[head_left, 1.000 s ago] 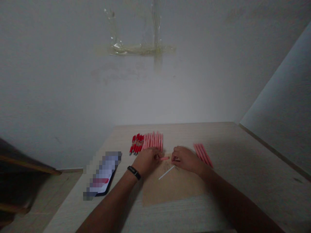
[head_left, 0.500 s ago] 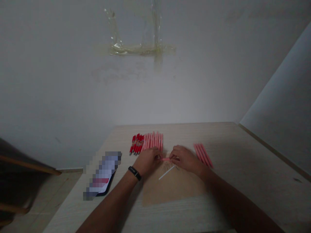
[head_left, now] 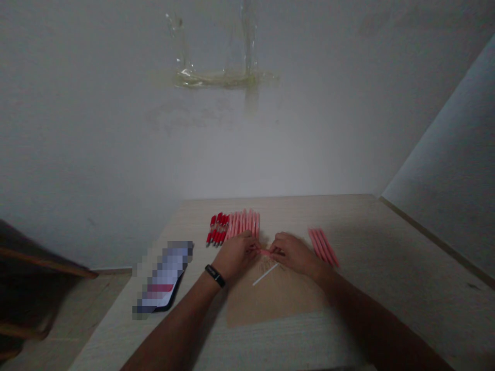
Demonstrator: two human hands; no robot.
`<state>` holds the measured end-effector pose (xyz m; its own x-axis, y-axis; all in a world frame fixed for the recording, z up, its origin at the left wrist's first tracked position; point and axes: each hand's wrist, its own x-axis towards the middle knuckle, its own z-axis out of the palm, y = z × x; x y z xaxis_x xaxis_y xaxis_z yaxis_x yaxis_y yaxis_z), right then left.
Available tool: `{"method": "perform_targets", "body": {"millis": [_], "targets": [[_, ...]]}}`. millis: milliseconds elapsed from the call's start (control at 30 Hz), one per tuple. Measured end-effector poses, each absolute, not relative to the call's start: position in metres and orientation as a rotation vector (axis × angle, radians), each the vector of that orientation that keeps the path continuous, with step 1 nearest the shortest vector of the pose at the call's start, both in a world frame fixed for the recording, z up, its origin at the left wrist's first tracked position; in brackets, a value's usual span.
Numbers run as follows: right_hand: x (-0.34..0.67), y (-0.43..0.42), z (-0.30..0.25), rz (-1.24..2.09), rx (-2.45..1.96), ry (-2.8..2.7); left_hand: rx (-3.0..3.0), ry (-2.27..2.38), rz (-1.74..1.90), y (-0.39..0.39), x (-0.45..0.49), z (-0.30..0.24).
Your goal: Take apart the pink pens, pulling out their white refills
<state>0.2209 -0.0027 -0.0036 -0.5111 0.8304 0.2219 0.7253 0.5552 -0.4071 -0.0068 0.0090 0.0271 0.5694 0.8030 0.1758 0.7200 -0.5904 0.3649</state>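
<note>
Hands drawn closer than a second ago. Pink barrel [head_left: 265, 252] pinched at both ends, left hand [head_left: 236, 256] and right hand [head_left: 292, 253], long axis crosswise above brown sheet [head_left: 276, 299]; white refill [head_left: 265, 274] just below.

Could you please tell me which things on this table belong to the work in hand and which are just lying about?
In hand:
left hand
right hand
pink pen barrel, held between them
white refill
brown paper
pink barrels
red pen parts
pink pens

Lying about:
phone
</note>
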Motion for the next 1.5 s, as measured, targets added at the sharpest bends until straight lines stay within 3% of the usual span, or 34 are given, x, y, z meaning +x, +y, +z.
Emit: {"method": "perform_targets", "body": {"millis": [1500], "targets": [[0.227, 0.000, 0.000, 0.360, -1.228, -2.384, 2.412, 1.322, 0.395, 0.005, -0.005, 0.024]]}}
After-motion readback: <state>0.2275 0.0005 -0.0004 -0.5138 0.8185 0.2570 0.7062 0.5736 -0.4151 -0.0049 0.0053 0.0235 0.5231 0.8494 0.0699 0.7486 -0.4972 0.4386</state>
